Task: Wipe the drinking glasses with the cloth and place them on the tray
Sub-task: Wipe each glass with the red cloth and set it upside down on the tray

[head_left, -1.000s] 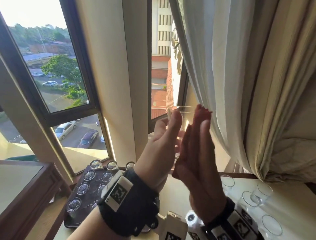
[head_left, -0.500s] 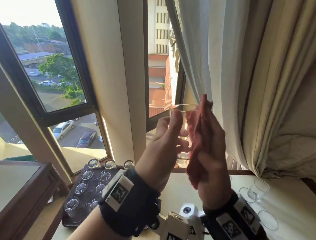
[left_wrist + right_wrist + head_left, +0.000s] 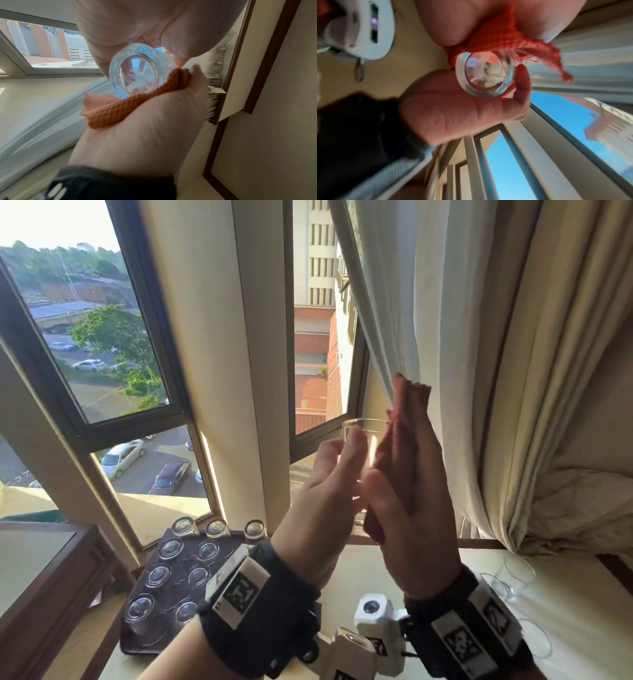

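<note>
Head view: left hand [image 3: 322, 494] grips glass [image 3: 363, 440] — right hand [image 3: 411, 508] flat behind cloth [image 3: 400, 453], tray [image 3: 161, 635] below.

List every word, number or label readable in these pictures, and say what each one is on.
No readable words or numbers.
Left wrist band: a square black-and-white code marker, a pattern, not text.
Right wrist band: similar markers, no letters.
Drinking glass, cloth, tray: unmarked.

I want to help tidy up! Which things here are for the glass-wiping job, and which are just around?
For the job: glass in the left hand, cloth in the right hand, tray, waiting glasses.
Just around: curtain, window.
</note>
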The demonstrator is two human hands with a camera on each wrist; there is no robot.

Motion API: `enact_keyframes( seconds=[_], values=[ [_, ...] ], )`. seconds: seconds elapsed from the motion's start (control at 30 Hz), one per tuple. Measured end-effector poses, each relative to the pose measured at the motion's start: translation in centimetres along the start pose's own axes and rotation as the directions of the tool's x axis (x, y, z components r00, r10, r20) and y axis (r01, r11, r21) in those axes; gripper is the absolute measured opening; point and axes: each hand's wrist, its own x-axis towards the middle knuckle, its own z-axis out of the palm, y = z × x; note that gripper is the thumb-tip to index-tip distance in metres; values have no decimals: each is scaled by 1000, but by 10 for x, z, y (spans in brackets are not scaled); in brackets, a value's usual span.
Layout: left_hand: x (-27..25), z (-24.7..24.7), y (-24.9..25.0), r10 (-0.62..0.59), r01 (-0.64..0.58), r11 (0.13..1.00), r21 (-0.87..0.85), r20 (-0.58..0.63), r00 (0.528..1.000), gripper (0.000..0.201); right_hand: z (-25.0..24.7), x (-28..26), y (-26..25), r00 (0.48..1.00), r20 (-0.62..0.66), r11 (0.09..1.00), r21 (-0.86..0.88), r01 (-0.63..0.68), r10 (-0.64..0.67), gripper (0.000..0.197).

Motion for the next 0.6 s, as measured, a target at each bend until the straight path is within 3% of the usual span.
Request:
enact_keyframes(
  seconds=[0.07,0.13,0.23,0.27,0.37,0.47,0.53,0.6],
  values=[
    [5,-2,1,5,-5,1000,-20,-23,1000,70,4,-5,-3,995,58,994,-74,83,-79,68],
    [10,-4,4,1,-1,1000,-7,-56,998,83,10,-22,0,989,109,995,-29,100,-96,65],
    [12,-5,8,8,-1,997,71,-98,995,117,13,-37,12,998,54,996,85,-15,10,62],
    [9,-5,11,26,-14,993,120,-102,994,118,12,-34,13,998,42,989,139,-55,50,57],
    [1,0,10,60,-52,992,118,-59,996,84,6,-9,4,992,-15,956,270,-117,125,55],
    [-2,2,7,78,-78,996,40,1,997,58,1,9,-5,999,-29,977,213,-13,19,65],
    [-2,-1,9,97,-97,995,21,11,995,56,5,2,-3,997,32,997,32,72,-73,64],
    [-1,-4,15,96,-94,994,61,-25,995,67,12,-17,2,990,87,994,2,109,-109,57]
  ],
)
